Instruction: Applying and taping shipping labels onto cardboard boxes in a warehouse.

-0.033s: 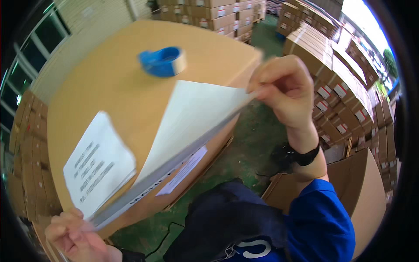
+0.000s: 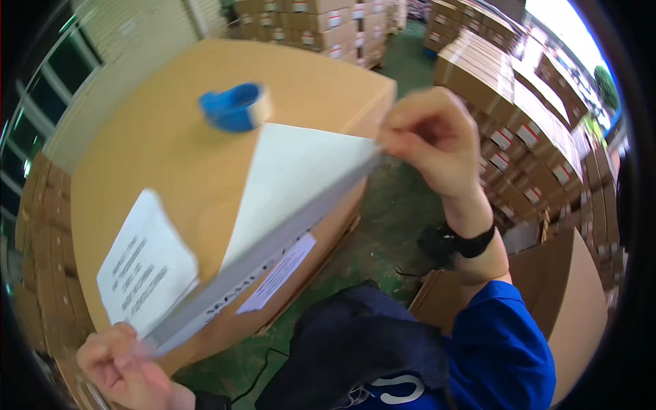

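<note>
Place: a warehouse or packing area | Around you: labelled cartons (image 2: 529,137) stacked to your right, brown boxes (image 2: 48,253) to your left, another carton stack (image 2: 307,24) ahead | Before you: a large cardboard box (image 2: 143,130) bearing a blue tape dispenser (image 2: 232,113) | Under you: worn green floor (image 2: 393,212) | Upper right: a bright opening (image 2: 564,17)

Tape dispenser (image 2: 236,109): on top of the large carton (image 2: 157,147), beyond the held sheet (image 2: 290,181)
Printed papers (image 2: 143,273): on the carton's left part, left of the held sheet
Held sheet: slanting along the carton's near edge, left hand (image 2: 119,365) at its near-left end, right hand (image 2: 434,140) at its far-right end
Side label (image 2: 280,273): on the carton's near side, below the sheet
Stacked boxes (image 2: 314,20): behind, left and right of the carton
</note>
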A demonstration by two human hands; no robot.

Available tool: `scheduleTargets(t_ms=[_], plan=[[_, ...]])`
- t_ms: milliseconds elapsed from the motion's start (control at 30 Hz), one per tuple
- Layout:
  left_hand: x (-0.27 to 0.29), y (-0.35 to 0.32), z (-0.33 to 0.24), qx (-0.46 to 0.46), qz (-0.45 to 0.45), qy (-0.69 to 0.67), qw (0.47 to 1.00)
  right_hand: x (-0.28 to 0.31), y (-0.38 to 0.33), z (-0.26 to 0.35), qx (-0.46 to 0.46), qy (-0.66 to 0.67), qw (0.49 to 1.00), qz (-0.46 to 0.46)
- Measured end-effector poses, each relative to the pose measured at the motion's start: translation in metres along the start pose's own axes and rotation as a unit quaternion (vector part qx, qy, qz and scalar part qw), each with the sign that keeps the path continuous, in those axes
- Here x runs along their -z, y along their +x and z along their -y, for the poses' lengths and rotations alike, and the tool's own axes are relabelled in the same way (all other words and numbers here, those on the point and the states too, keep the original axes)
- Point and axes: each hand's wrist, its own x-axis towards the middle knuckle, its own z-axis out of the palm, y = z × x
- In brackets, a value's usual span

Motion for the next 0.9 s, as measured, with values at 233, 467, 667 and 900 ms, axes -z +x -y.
scheduleTargets(t_ms=[233, 467, 667, 900], plan=[[-0.264, 0.044, 0.031, 0.065, 0.101, -0.079, 0.990, 0.210, -0.061, -0.027, -0.179, -0.179, 0.957, -0.143], [-0.491, 0.069, 0.080, 0.103, 0.354, -0.174, 0.913, 0.326, -0.172, -0.044, -0.235, -0.261, 0.858, -0.375], [-0.693, 0.046, 0.110, 0.105, 0.517, -0.243, 0.814, 0.380, -0.257, -0.030, -0.322, -0.315, 0.754, -0.478], [-0.864, 0.023, 0.116, 0.090, 0.717, -0.262, 0.640, 0.389, -0.283, -0.022, -0.432, -0.298, 0.643, -0.558]])
